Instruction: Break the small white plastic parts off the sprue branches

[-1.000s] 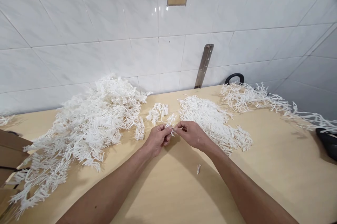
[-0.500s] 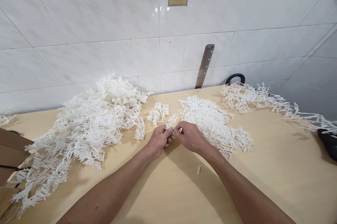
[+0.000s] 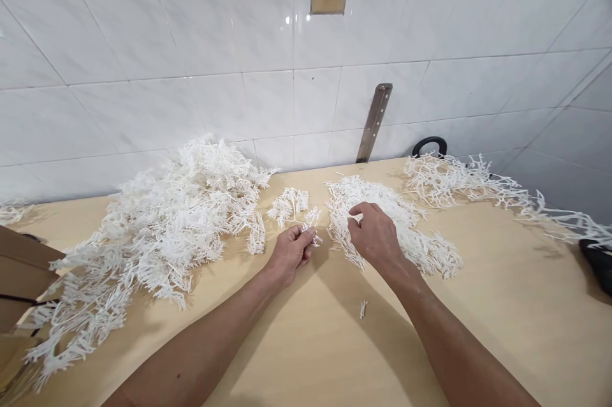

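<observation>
My left hand [image 3: 292, 251] pinches a white branched plastic sprig [image 3: 313, 215] between thumb and fingers. Its forked tips stick out past the fingertips, and a tufted end [image 3: 289, 204] lies behind on the tabletop. Over the middle heap of short white sprigs [image 3: 430, 251] hovers my right hand [image 3: 375, 233], index finger and thumb apart, with nothing visible between them. To the left rises a large mound of white branched sprigs [image 3: 182, 222]. One small loose white piece [image 3: 363, 309] lies between my forearms.
Barer white branching stems [image 3: 444, 180] trail along the right side of the wooden table [image 3: 306, 356]. A black handle [image 3: 429, 144] shows behind them, with a black object [image 3: 597, 266] at the right edge. A metal strip [image 3: 374, 123] leans on the tiled wall; a cardboard box [image 3: 26, 273] stands left.
My right hand has left the sprig and moved right, over the middle heap, its fingers parting. My left hand stays in place with its hold on the sprig.
</observation>
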A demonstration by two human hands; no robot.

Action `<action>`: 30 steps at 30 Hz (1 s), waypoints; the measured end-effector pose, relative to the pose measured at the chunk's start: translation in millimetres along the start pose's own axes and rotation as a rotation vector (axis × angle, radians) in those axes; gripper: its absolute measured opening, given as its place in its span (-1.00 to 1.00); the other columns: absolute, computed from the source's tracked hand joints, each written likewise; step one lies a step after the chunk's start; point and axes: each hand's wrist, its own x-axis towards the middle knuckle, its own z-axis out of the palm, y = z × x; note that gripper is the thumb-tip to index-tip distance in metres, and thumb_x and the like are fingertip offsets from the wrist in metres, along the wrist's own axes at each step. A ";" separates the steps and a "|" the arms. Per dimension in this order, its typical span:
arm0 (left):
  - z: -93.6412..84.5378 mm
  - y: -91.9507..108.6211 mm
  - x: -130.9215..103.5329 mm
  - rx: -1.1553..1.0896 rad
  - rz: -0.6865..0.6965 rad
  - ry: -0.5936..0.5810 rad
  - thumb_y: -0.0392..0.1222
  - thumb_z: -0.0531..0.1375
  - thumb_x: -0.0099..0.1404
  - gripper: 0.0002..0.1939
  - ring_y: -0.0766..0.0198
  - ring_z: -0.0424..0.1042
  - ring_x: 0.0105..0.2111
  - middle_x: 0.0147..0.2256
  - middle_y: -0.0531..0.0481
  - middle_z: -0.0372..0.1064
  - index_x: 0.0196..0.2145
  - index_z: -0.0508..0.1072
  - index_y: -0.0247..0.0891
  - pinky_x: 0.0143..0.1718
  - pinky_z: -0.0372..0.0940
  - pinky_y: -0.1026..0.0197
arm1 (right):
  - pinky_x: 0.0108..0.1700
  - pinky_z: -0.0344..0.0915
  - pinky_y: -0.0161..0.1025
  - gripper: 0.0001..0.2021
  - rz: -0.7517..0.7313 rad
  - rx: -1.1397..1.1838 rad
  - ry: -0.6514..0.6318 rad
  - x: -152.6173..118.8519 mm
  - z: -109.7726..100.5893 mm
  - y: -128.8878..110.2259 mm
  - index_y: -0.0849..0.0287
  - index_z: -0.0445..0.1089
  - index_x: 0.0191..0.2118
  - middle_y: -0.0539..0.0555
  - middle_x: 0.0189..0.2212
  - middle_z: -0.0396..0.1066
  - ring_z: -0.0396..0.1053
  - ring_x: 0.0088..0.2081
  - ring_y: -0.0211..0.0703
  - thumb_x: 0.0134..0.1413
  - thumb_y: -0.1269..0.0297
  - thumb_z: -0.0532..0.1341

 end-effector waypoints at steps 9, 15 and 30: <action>-2.9 -5.3 4.9 0.015 0.025 -0.025 0.10 0.36 0.07 -0.56 0.48 0.04 -0.71 -0.70 0.17 0.17 -0.49 0.23 -0.22 -0.67 -0.11 0.35 | -0.32 0.20 -0.24 -0.77 -0.093 0.230 -0.389 -16.1 11.0 -24.4 0.11 0.54 -0.34 0.02 -0.43 0.50 0.37 -0.42 -0.16 0.13 0.20 0.13; -5.0 -6.2 6.6 0.031 0.022 -0.022 0.11 0.37 0.06 -0.56 0.48 0.04 -0.72 -0.70 0.17 0.18 -0.49 0.26 -0.23 -0.68 -0.11 0.35 | -0.39 0.16 -0.26 -0.74 -0.055 0.262 -0.430 -15.8 9.3 -24.1 0.11 0.56 -0.34 0.01 -0.50 0.47 0.33 -0.46 -0.16 0.11 0.14 0.15; -2.3 0.4 1.9 0.002 0.004 -0.030 -0.09 0.38 0.01 -0.67 0.46 0.10 -0.68 -0.67 0.15 0.21 -0.47 0.28 -0.24 -0.65 -0.07 0.36 | -0.36 0.19 -0.26 -0.82 -0.043 0.215 -0.413 -18.7 8.7 -28.9 0.15 0.48 -0.38 0.03 -0.42 0.50 0.37 -0.41 -0.16 0.09 0.26 0.13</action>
